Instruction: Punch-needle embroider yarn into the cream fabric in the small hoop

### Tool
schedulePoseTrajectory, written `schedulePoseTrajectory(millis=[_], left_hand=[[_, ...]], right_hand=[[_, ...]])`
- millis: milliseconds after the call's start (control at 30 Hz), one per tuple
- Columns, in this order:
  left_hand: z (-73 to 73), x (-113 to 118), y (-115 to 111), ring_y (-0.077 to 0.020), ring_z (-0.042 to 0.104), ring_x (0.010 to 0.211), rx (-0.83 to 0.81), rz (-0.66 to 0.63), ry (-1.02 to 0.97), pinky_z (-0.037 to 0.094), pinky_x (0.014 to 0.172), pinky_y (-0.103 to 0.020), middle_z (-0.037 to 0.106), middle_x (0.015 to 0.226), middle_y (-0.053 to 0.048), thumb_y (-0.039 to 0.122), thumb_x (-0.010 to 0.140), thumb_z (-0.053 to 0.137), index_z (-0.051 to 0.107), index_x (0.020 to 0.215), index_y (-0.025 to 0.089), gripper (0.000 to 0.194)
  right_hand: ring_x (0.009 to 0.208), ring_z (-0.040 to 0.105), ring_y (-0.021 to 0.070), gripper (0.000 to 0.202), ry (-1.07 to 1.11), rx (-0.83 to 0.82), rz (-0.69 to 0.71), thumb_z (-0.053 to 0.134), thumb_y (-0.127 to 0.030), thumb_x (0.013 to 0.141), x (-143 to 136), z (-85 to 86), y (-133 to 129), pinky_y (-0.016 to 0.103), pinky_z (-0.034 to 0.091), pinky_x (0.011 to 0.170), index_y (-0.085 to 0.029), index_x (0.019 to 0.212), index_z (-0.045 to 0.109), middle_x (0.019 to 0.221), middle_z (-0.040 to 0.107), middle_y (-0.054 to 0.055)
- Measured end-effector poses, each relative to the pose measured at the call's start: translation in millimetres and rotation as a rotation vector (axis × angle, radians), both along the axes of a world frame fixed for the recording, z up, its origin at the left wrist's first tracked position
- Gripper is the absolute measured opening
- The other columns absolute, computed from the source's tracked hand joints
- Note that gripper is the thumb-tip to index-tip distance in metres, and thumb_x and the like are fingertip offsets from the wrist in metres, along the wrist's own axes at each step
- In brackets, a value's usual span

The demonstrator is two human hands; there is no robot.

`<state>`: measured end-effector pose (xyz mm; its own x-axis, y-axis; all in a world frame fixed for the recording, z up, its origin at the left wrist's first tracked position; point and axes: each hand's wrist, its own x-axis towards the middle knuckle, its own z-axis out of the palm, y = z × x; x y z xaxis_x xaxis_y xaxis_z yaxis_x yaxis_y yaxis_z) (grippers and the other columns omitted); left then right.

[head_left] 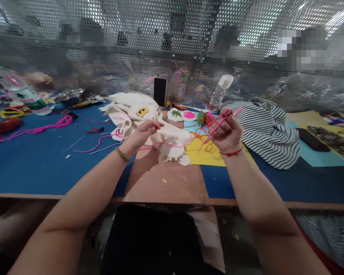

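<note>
- Pink yarn is clenched in the right hand, raised above the yellow sheet on the surface.
- The left hand is over the white cloth, fingers partly extended; whether they pinch a fine strand, I cannot tell.
- The yarn should handle as nearly weightless and limp, soft rather than slippery, and hard to break but easy to snag or tangle.
- Its best hold is probably a fingertip pinch close to the working end, the slack kept off the orange strands beside it.
- The white cloth looks matte, pliable and rumpled, with a flat yellow motif; a small metal fastening shows at its near edge.
- The striped cloth lies in soft folds; the brown board looks flat, smooth and stiff.
</note>
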<state>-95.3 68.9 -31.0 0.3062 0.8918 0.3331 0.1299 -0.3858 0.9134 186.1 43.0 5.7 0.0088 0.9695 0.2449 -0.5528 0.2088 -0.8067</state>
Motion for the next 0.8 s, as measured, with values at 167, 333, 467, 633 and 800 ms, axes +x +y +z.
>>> schedulePoseTrajectory(millis=[167,333,467,633,800], left_hand=[[6.6,25,-23,-0.0209,0.050,0.130,0.029,-0.253,-0.161,0.040,0.106,-0.037,0.058,0.138,-0.011,0.028,0.084,0.064,0.061,0.121,0.025,0.037],[3.3,49,-41,-0.0233,0.059,0.119,-0.006,-0.388,-0.073,0.047,0.100,-0.038,0.065,0.128,-0.011,0.025,0.079,0.070,0.064,0.123,0.025,0.045],[9.5,34,-37,-0.0160,0.065,0.086,-0.151,-0.239,-0.095,0.052,0.084,-0.032,0.074,0.100,-0.009,0.027,0.079,0.069,0.075,0.097,0.019,0.020],[33.2,-5,-29,-0.0106,0.054,0.058,-0.392,-0.335,-0.259,0.055,0.072,-0.032,0.060,0.062,-0.002,0.031,0.071,0.078,0.075,0.082,0.016,0.018],[49.8,-42,-13,-0.0075,0.044,0.047,-0.290,-0.059,-0.617,0.057,0.075,-0.029,0.042,0.052,0.005,0.023,0.088,0.059,0.073,0.085,0.024,0.014]], right_hand=[[0.035,0.015,0.0030,0.032,-0.131,-0.065,0.227,0.082,-0.035,0.062,-21,-4.5,-14,0.018,0.012,0.036,-0.022,0.073,0.055,0.042,0.030,-0.014],[0.036,0.028,0.0031,0.032,-0.346,-0.126,0.440,0.081,-0.037,0.069,-38,-9.8,-25,0.017,0.015,0.038,-0.017,0.080,0.059,0.044,0.045,-0.009],[0.036,0.027,0.0029,0.030,-0.348,-0.163,0.434,0.080,-0.037,0.072,-37,-12.3,-22,0.016,0.013,0.038,-0.017,0.079,0.059,0.043,0.043,-0.010],[0.036,0.018,0.0013,0.034,-0.182,-0.192,0.410,0.079,-0.035,0.069,-34,-15.7,-10,0.015,0.013,0.036,-0.018,0.068,0.050,0.045,0.041,-0.011],[0.035,0.008,0.0019,0.029,-0.036,-0.212,0.234,0.073,-0.032,0.076,-21,-22.1,8,0.015,0.016,0.034,-0.020,0.070,0.047,0.043,0.030,-0.014]])
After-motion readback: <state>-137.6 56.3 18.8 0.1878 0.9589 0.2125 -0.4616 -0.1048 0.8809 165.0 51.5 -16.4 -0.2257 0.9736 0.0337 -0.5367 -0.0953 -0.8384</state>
